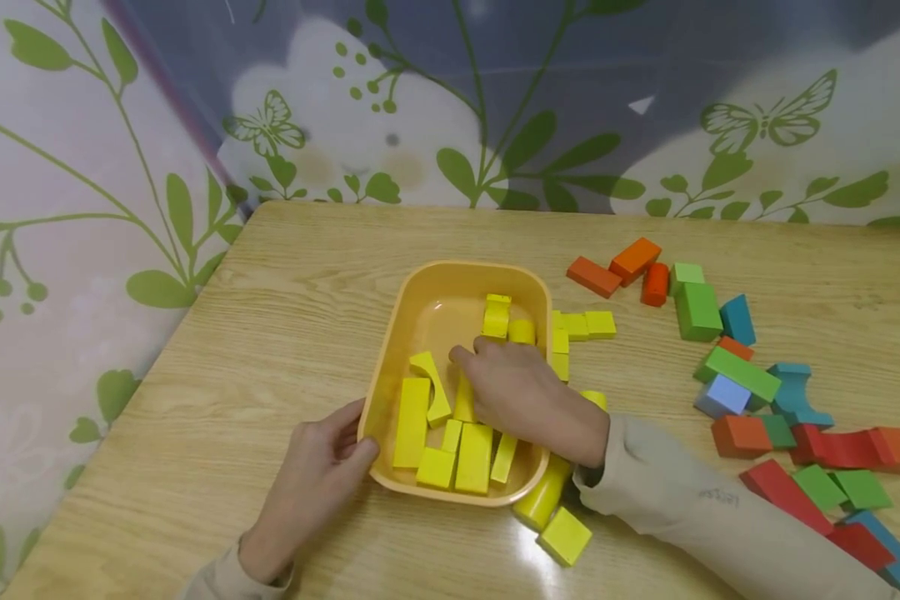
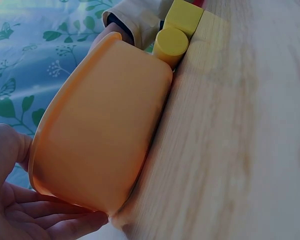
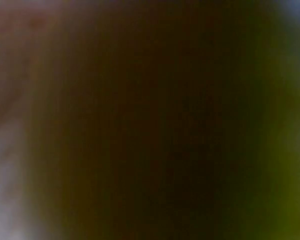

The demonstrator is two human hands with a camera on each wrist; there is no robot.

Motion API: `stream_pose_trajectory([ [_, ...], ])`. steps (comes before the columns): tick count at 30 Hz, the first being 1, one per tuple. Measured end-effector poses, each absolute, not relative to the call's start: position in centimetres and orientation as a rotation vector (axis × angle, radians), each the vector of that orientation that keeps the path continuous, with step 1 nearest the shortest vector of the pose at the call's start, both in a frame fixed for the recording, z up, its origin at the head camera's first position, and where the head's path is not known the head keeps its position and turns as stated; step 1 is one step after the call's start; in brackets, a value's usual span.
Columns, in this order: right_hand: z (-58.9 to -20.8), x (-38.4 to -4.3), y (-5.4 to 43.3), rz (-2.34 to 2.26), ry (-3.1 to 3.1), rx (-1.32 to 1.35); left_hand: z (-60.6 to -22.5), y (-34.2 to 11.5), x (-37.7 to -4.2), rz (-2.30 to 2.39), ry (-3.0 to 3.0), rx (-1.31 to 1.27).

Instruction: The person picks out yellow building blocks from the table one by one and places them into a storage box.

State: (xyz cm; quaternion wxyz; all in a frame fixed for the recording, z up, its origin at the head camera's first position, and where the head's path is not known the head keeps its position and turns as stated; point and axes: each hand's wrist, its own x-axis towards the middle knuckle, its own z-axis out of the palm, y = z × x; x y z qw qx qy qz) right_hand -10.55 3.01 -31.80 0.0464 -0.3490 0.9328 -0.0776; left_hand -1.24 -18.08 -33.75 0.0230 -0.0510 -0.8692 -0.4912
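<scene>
A yellow-orange plastic bin [image 1: 438,279] stands on the table with several yellow blocks [image 1: 412,423] in it, among them an arch piece [image 1: 433,387]. My left hand [image 1: 311,475] grips the bin's near left side, thumb at the rim and fingers against the outer wall, as the left wrist view also shows. Over the bin's right wall reaches my right hand [image 1: 521,392], its fingers bent down among the blocks. One yellow block [image 1: 464,402] lies at those fingers, but the hand hides whether they hold it. The right wrist view is dark and blurred.
Outside the bin's right wall lie more yellow blocks, with a yellow cylinder [image 1: 542,496] and a cube [image 1: 565,536] by its near corner. Farther right, red, green, blue and orange blocks [image 1: 742,375] are spread over the wooden table [image 1: 315,275]. A leaf-patterned covering [image 1: 420,100] rises behind.
</scene>
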Motion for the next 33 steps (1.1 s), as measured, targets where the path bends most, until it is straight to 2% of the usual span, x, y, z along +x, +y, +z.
stream_pose_trajectory([
  [15,-31.85,-10.33,2.95,-0.197,2.866,-1.064,-33.85,-18.11,-1.23,-1.525,-2.684,-0.165],
  [27,-32.11,-10.28,3.25,-0.356,2.940,-1.333,-33.84,-18.11,-1.27,-1.539,-2.683,-0.166],
  [33,-32.09,-10.25,3.03,-0.326,2.912,-1.262,-33.81,-18.08,-1.28,-1.534,-2.690,-0.159],
])
